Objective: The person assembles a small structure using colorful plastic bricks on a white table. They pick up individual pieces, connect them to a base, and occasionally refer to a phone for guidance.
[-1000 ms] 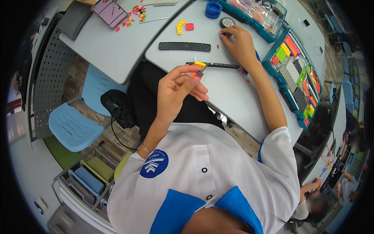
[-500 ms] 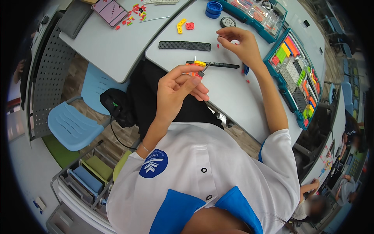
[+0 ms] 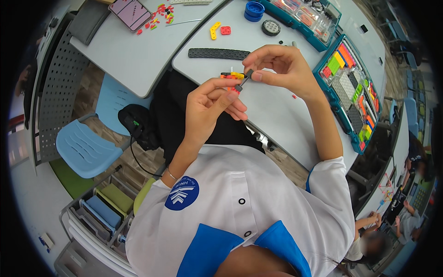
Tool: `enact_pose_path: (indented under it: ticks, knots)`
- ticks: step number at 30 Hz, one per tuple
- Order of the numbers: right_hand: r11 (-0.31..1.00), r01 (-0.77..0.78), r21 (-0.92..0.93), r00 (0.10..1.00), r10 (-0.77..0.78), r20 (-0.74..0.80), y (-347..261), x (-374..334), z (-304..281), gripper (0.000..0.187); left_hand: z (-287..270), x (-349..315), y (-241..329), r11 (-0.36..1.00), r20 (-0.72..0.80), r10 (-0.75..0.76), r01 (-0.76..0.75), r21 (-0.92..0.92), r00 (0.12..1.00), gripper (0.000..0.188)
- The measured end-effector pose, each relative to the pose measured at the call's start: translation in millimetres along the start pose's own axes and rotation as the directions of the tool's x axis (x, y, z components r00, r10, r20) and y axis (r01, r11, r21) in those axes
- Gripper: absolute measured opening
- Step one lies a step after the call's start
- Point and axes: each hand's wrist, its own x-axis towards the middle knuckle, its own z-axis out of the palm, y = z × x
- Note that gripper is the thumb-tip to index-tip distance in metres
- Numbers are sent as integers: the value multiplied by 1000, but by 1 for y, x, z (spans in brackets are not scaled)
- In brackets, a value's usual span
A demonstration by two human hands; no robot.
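Note:
My left hand (image 3: 210, 108) is raised over the grey table's near edge and pinches a small assembly of red, orange and yellow plastic pieces (image 3: 232, 77). My right hand (image 3: 281, 67) has come in beside it and holds a short dark grey rod (image 3: 244, 80) between thumb and forefinger, its lower end touching the assembly. Both hands meet above the table (image 3: 272, 111).
A long black perforated strip (image 3: 218, 53) lies behind the hands, with a yellow bent piece (image 3: 214, 30), a red square piece (image 3: 225, 30), a blue round container (image 3: 254, 10) and a black wheel (image 3: 271, 27) farther back. A teal parts tray (image 3: 353, 87) lines the right. A light blue chair (image 3: 85, 147) stands left.
My right hand came back from the far side of the table to the left hand, bringing a dark rod to the coloured assembly. The long thin rod no longer lies on the table.

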Motion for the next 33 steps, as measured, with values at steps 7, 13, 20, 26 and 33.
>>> enact_pose_path:
  ticks: [7, 13, 20, 26, 33]
  knots:
    - [991, -22, -128, 1000, 24, 11, -8, -5, 15, 26, 4, 0, -1, 999, -63, -27, 26, -26, 998, 29]
    - [995, -5, -104, 999, 9, 40, -3, -6, 18, 25, 3, 0, 2, 999, -53, -31, 29, -35, 998, 28]
    - [998, 15, -55, 998, -11, 70, 7, -6, 23, 28, 3, 5, 2, 1000, -38, 3, -3, 9, 999, 38]
    - [988, -125, 93, 992, 121, 43, 3, -5, 21, 27, -2, 4, -2, 999, -23, -5, 4, -37, 1000, 45]
    - [983, -181, 12, 972, 181, -152, 24, -2, 0, 27, -72, 36, 33, 829, -285, 406, -218, 515, 869, 24]
